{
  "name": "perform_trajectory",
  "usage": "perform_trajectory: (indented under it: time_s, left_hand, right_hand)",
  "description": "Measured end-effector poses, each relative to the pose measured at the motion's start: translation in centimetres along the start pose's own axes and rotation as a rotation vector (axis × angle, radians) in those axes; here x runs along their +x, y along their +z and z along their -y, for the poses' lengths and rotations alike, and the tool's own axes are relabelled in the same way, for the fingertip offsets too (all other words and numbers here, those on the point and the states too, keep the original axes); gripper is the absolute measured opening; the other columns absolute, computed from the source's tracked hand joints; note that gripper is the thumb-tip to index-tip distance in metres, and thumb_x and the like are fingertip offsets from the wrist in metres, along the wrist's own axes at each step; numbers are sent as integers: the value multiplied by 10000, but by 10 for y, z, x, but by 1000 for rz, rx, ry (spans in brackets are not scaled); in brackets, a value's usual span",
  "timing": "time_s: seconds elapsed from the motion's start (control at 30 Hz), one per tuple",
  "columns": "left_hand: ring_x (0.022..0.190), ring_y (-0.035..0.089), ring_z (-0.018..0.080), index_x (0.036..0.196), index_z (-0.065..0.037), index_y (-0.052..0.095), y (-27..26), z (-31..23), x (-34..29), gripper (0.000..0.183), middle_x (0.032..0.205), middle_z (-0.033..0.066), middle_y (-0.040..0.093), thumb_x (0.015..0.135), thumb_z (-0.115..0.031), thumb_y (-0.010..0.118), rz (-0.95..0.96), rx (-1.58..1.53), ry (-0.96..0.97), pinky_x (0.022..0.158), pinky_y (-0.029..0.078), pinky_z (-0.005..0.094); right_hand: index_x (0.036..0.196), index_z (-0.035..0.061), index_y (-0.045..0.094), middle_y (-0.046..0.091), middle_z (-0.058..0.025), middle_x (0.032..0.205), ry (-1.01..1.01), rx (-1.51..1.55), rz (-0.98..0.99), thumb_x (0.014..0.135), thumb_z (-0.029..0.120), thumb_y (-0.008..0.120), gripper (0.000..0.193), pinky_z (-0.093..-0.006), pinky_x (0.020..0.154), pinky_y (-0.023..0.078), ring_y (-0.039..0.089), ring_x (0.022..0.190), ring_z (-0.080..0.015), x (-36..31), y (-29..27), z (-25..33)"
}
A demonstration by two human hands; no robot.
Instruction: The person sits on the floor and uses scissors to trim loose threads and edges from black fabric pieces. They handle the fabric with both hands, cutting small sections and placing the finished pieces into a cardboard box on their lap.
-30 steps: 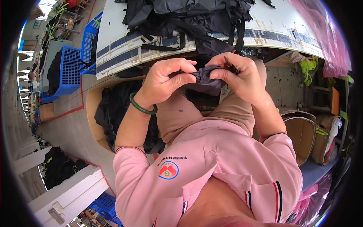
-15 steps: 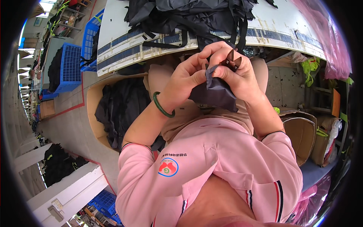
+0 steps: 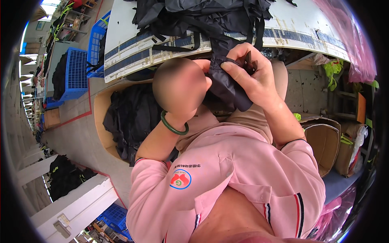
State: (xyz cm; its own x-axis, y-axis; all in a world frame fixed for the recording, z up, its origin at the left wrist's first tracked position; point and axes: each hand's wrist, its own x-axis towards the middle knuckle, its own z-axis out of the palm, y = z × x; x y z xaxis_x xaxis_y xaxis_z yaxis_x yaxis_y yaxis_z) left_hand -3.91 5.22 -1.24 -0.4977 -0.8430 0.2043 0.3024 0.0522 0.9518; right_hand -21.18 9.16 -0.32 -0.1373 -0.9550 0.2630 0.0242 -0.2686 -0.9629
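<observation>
Our right hand (image 3: pixel 253 77) is clamped on a piece of dark cloth (image 3: pixel 227 87), thumb pressed across its upper edge and fingers curled round behind, so that grip is firmly closed on the fabric. The cloth hangs down from the pinch, its long axis running from the fingers toward our lap, the loose end dangling just above the tan trousers (image 3: pixel 251 119). Our left hand (image 3: pixel 180 87) is blurred over, so we cannot tell whether it is open or closed; it sits just beside the cloth on its left edge, seemingly touching it, with a green bangle (image 3: pixel 173 126) on the wrist. The right hand is plainly the one on the cloth, the left only alongside. Just beyond both hands lies the white table (image 3: pixel 121 52) with its blue stripes, heaped with more black fabric and straps (image 3: pixel 202 18). To our left a cardboard box (image 3: pixel 99 117) holds dark cloth, blue crates (image 3: pixel 77 71) stand farther off, and an open carton (image 3: pixel 322 143) sits to our right.
</observation>
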Motion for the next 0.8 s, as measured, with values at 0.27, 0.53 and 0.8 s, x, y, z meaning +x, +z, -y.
perform_trajectory:
  time_s: [0.27, 0.53, 0.8]
  left_hand:
    - [830, 536, 83, 914, 14, 598, -3, 3, -1, 164, 896, 23, 594, 781, 23, 693, 53, 113, -10, 771, 428, 218]
    - [844, 545, 106, 866, 10, 618, -9, 11, 5, 118, 919, 44, 594, 767, 72, 634, 44, 4, 20, 787, 429, 237]
    - [1028, 558, 178, 876, 4, 623, -1, 25, 4, 116, 1114, 100, 578, 763, 30, 634, 20, -251, -47, 916, 429, 313]
  right_hand:
    - [828, 20, 574, 510, 47, 742, 158, 56, 88, 819, 68, 667, 105, -190, 596, 355, 426, 679, -28, 1, -4, 1]
    - [893, 21, 607, 591, 23, 801, 269, 322, 77, 846, 112, 668, 119, -203, 646, 431, 512, 732, -36, 0, 1, -6]
    - [924, 31, 609, 604, 9, 787, 463, 496, 65, 863, 160, 646, 147, -191, 585, 432, 538, 674, -39, -12, 0, -18]
